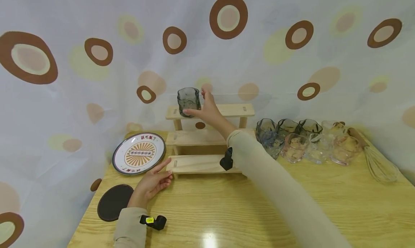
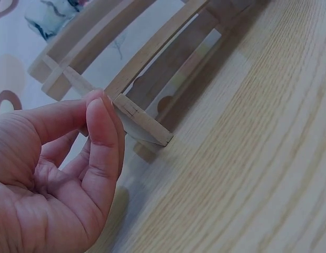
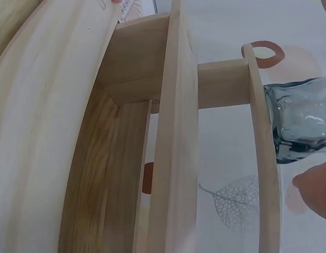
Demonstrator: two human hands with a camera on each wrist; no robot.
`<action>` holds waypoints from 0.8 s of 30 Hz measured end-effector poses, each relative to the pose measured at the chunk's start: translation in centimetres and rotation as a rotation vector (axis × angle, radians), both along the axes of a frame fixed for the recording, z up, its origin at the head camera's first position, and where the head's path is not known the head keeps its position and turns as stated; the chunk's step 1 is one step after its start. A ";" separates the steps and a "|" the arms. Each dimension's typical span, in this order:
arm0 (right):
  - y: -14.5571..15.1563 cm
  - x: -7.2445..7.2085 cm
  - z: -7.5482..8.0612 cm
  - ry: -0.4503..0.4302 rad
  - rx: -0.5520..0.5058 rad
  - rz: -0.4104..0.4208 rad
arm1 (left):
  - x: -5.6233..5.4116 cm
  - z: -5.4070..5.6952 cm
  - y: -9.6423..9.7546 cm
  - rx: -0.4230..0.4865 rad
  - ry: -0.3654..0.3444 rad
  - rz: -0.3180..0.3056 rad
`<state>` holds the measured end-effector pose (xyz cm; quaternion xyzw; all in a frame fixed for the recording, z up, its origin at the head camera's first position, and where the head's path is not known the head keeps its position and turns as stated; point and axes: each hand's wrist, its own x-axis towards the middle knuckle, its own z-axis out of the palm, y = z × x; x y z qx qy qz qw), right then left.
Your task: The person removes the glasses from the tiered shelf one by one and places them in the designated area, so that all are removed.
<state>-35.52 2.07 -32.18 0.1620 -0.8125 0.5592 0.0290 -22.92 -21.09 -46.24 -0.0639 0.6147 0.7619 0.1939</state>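
Observation:
A three-step wooden rack (image 1: 197, 163) stands on the table against the patterned backdrop. On the left end of its top step sits a smoky grey wavy glass (image 1: 188, 98); the right wrist view shows the glass (image 3: 299, 118) with its base against the board. My right hand (image 1: 210, 113) is around the glass's right side, thumb in front of it and other fingers spread, with a gap to the thumb in the right wrist view. Down at the bottom step's left end, my left hand (image 1: 154, 181) pinches the corner of the board between thumb and fingers (image 2: 102, 126).
Left of the rack lie a patterned plate (image 1: 139, 153), leaning up, and a dark round mat (image 1: 115, 202). Several grey, clear and pinkish glasses (image 1: 295, 147) are grouped on the right, beside a whisk (image 1: 379, 161) with a wooden handle.

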 end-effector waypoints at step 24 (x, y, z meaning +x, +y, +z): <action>-3.2 -0.4 0.3 -0.067 -0.067 -0.126 | 0.1 0.1 0.0 0.005 0.000 0.003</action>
